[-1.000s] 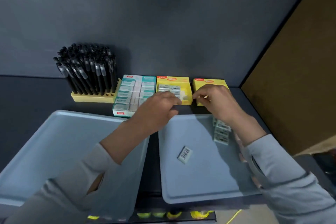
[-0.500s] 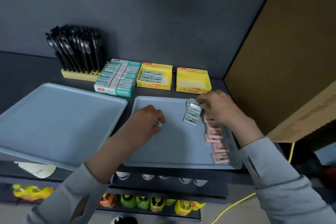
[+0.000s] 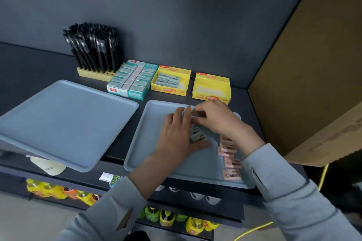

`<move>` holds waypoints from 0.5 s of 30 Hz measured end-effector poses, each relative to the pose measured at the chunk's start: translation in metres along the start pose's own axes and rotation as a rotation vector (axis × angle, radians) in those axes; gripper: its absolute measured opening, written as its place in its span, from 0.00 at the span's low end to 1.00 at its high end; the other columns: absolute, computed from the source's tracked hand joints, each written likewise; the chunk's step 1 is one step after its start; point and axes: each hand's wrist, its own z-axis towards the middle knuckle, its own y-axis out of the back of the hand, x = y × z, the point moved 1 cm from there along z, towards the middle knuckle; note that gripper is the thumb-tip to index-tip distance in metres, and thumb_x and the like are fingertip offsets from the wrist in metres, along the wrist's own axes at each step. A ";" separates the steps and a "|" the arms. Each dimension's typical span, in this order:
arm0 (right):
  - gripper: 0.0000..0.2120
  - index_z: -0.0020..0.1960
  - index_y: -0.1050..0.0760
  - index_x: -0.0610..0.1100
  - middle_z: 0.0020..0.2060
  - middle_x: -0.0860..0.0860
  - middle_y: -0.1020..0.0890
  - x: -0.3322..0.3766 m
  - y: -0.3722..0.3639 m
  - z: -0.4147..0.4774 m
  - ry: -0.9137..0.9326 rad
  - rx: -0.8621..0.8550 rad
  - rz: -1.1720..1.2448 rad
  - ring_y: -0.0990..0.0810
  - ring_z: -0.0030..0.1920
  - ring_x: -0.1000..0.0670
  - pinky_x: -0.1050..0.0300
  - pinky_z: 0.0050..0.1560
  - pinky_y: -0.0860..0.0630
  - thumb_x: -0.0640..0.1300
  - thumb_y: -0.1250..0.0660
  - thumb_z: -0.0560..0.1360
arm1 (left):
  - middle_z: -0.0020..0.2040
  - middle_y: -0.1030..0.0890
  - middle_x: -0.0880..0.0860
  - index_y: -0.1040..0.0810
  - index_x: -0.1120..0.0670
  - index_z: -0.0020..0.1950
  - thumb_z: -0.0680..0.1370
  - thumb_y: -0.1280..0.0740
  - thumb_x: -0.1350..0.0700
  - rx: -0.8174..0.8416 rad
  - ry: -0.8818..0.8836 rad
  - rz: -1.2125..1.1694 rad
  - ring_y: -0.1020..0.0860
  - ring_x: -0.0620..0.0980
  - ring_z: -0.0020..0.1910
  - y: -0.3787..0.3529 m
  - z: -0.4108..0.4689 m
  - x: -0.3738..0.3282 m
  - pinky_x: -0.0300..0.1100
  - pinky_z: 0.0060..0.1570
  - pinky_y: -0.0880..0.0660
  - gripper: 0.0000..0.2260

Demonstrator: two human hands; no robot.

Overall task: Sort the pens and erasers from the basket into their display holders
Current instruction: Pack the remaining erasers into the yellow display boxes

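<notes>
From the head view, the whole job sits on a dark shelf, and the risk lies in the loose row of grey erasers (image 3: pixel 196 135) bunched between the two hands on the right tray (image 3: pixel 148 133). The row looks held only by pressure at its sides and ends, so if it is lifted with an uneven squeeze I would expect it to buckle in the middle and scatter, perhaps onto the pink erasers (image 3: pixel 229 155) lined up along the tray's right edge and muddling the two kinds. There is also a fair chance of the wrong box: the middle yellow box (image 3: pixel 170 82) already shows grey erasers, while the right yellow box (image 3: pixel 212 89) looks bare inside, so the grey ones likely belong in the middle. The left hand (image 3: pixel 176 133) lies flat, fingers straight and pointing to the far side, pressed against the left side of the row with the thumb tucked along its near end. The right hand (image 3: pixel 219 121) reaches in from the right, wrist raised, its fingers curled and pinching the far end of the row. Further back, the pens (image 3: pixel 92 51) stand packed in their pen holder (image 3: pixel 94 74), just beside a teal eraser box (image 3: pixel 133 82). The left tray (image 3: pixel 58 123) juts over the shelf's near edge.
</notes>
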 end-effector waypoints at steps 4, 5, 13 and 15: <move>0.05 0.42 0.21 0.48 0.39 0.54 0.19 -0.004 0.007 0.003 -0.037 0.023 0.122 0.21 0.44 0.51 0.57 0.44 0.25 0.41 0.26 0.71 | 0.53 0.22 0.57 0.30 0.56 0.66 0.67 0.43 0.34 -0.046 -0.025 0.089 0.24 0.60 0.45 -0.002 0.007 0.007 0.52 0.40 0.24 0.36; 0.06 0.40 0.21 0.49 0.39 0.54 0.18 -0.006 0.009 0.003 -0.057 0.009 0.124 0.21 0.44 0.51 0.56 0.45 0.23 0.40 0.26 0.71 | 0.52 0.22 0.57 0.28 0.57 0.65 0.66 0.42 0.34 -0.049 -0.030 0.110 0.24 0.60 0.44 -0.002 0.009 0.008 0.52 0.40 0.23 0.35; 0.07 0.40 0.22 0.51 0.38 0.57 0.19 -0.023 0.017 0.000 -0.128 -0.096 0.180 0.21 0.42 0.55 0.61 0.38 0.28 0.44 0.24 0.69 | 0.54 0.34 0.55 0.30 0.52 0.59 0.68 0.37 0.31 0.046 0.025 0.214 0.35 0.56 0.51 0.011 0.017 0.021 0.49 0.58 0.33 0.30; 0.07 0.40 0.23 0.51 0.37 0.57 0.19 -0.022 0.015 0.001 -0.128 -0.095 0.190 0.21 0.42 0.56 0.62 0.38 0.29 0.44 0.24 0.70 | 0.53 0.33 0.55 0.30 0.53 0.55 0.69 0.37 0.34 0.022 -0.009 0.204 0.35 0.55 0.49 0.012 0.016 0.020 0.50 0.55 0.32 0.26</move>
